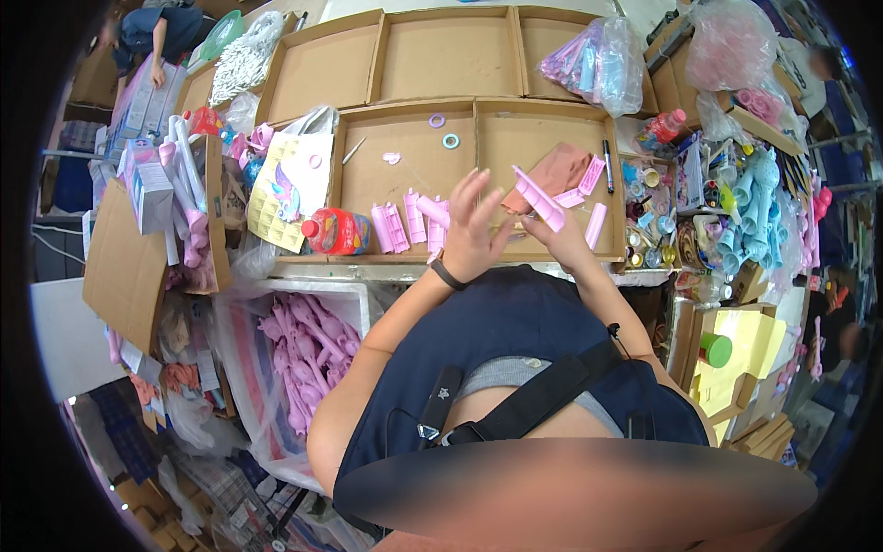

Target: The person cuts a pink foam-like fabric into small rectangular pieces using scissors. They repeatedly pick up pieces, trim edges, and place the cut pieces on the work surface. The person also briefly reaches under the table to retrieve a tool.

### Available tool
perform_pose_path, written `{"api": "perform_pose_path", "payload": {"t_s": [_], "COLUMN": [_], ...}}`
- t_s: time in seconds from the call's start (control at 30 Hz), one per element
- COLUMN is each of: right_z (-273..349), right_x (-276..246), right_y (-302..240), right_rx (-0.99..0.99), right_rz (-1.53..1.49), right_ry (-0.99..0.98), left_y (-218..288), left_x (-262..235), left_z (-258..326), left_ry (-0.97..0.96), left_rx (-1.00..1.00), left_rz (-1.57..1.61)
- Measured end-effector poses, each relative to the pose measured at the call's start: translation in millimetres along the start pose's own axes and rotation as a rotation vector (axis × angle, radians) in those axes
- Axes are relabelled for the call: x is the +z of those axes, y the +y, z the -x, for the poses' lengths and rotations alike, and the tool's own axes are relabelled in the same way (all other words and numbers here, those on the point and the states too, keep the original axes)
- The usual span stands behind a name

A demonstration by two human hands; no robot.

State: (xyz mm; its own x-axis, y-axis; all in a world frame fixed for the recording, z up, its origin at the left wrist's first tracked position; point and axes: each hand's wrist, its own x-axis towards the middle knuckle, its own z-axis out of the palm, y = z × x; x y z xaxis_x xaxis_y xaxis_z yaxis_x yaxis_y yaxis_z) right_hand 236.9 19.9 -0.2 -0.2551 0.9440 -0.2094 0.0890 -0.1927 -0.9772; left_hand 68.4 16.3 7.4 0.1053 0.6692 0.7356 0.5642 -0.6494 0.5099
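My right hand (566, 241) pinches a long pink plastic shell piece (540, 201), tilted above the cardboard tray (405, 256). To its left my left hand (474, 228) is raised with fingers spread and holds nothing. Below and left of that hand lie several pink molded pieces (389, 228), with ribbed insides showing. A brown-pink cloth (563, 173) lies behind the held piece. More pink pieces lie right of the cloth, among them an open half shell (592, 175) and a smooth one (596, 224).
A red-labelled bottle (337, 232) stands at the tray's left front. A purple ring (437, 120), a teal ring (451, 141) and a black marker (607, 167) lie in the tray. A bin of pink parts (308, 354) is at my left, light-blue parts (759, 198) at right. Another person (161, 37) works far left.
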Motion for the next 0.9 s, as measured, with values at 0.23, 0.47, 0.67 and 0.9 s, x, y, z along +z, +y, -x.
{"api": "perform_pose_path", "payload": {"t_s": [0.23,0.47,0.67,0.9], "right_z": [15.8,33.8,42.0,23.5], "right_x": [13.0,3.6,-1.3,-2.4], "right_y": [4.5,-29.6,-42.3,-35.7], "right_rx": [0.082,0.053,0.139,0.168], "right_rz": [0.199,0.087,-0.119,-0.256], "right_ry": [-0.254,-0.457,-0.43,-0.161], "left_y": [-10.8,-22.6,-43.7,-36.0], "left_x": [-7.9,-12.9,-20.3,1.9], "left_z": [-28.1,-53.1,-38.3,6.4], "left_ry": [0.025,0.257,-0.221,-0.596], "left_rx": [0.271,-0.161,-0.505,-0.96], "left_rz": [-0.069,0.104,0.227,0.612]}}
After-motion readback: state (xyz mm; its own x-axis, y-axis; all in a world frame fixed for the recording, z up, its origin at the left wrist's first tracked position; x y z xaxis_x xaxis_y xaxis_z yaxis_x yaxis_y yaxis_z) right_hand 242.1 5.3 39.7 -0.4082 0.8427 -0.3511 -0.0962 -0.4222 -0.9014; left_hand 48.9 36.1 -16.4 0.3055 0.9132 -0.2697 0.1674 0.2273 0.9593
